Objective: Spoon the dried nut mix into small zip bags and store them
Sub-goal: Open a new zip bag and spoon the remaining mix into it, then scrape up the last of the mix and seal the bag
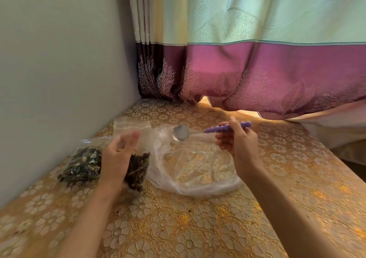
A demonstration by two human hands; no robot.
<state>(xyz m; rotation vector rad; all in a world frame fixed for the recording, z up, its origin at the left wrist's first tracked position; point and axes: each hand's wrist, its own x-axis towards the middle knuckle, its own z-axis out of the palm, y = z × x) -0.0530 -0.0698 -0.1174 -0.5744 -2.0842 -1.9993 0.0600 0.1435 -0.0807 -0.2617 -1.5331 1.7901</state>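
My right hand (237,141) pinches the purple beaded handle of a metal spoon (181,132); its empty bowl hovers over a large clear plastic bag (196,168) lying nearly empty on the table. My left hand (118,155) is blurred, with its fingers up against a small clear zip bag (138,164) that holds dark dried mix; whether it grips the bag I cannot tell. A second filled zip bag (83,164) lies to the left by the wall.
The table (178,228) wears a gold floral cover. A grey wall (59,79) runs along the left edge. A green and purple curtain (257,69) hangs over the far edge. The table's right edge drops off at the right.
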